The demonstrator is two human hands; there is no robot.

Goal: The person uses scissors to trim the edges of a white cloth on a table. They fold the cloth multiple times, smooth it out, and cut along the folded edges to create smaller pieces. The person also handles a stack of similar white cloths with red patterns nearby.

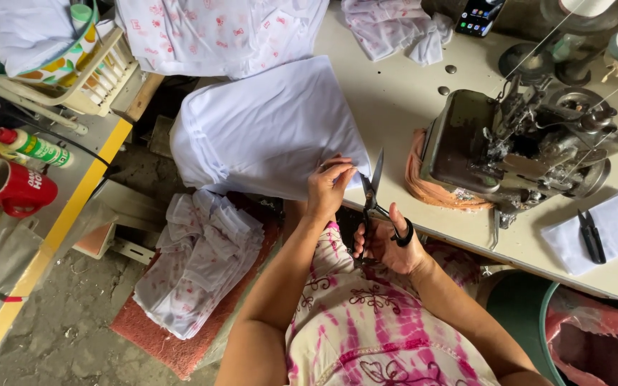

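My left hand pinches the near corner of a stack of white fabric pieces that hangs over the table's left edge. My right hand holds black-handled scissors, thumb through one loop, with the blades apart and pointing up at the fabric edge right beside my left fingers. Both forearms reach up from a pink tie-dye garment on my lap.
A grey overlock sewing machine stands on the cream table, with small black snips on a white cloth at right. Printed white fabric lies piled on a red mat on the floor. A red mug and bottle sit at left.
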